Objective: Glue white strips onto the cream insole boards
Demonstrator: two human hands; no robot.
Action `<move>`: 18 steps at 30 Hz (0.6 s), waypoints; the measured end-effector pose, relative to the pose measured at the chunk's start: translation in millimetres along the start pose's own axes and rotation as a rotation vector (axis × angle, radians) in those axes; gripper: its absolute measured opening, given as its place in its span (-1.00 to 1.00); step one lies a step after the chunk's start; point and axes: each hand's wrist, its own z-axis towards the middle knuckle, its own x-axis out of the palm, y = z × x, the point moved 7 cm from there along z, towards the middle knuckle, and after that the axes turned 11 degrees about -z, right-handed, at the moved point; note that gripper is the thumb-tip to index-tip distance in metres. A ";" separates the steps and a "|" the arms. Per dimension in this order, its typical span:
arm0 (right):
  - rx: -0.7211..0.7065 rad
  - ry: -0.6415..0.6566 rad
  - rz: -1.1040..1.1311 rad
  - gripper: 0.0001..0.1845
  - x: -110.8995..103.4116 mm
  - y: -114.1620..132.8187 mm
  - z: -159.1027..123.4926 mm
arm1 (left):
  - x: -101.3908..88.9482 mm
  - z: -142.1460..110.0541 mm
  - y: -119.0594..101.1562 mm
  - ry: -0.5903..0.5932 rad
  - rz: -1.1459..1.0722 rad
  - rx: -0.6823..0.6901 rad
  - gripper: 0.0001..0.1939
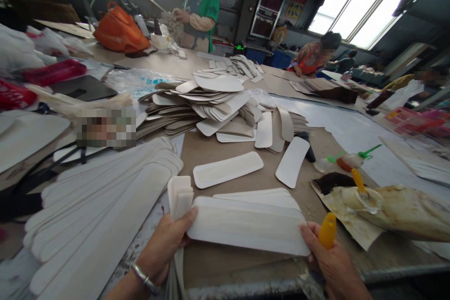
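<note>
A long white rounded panel (249, 225) is stretched between my two hands, above the front edge of the table. My left hand (165, 239) is closed round a folded bundle of white strips (180, 194), its thumb at the panel's left end. At the right end, the fingers of my right hand (332, 258) pinch the panel. That hand also keeps hold of a yellow-handled tool (327, 230), whose working end is hidden. Just behind lie more white panels (267, 195), a single white piece (228, 168) and a shorter curved one (291, 161).
Fanned long white panels (105, 225) cover the left side. A heaped stack of pieces (211, 103) stands mid-table. To the right are a glue-stained container (404, 206) with a yellow-handled tool (359, 182) and small bottles (351, 160). Co-workers (207, 9) work farther back.
</note>
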 end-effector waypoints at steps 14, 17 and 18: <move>0.011 0.099 0.111 -0.53 10.8 1.2 10.1 | -0.2 6.0 -9.2 0.096 0.071 0.024 -0.56; -0.034 0.151 0.139 -0.54 14.0 7.7 10.0 | -12.8 11.6 -5.2 -0.018 0.190 0.010 -0.55; -0.046 0.161 0.145 -0.54 14.6 9.8 10.1 | -14.9 13.7 -4.2 -0.040 0.213 0.006 -0.55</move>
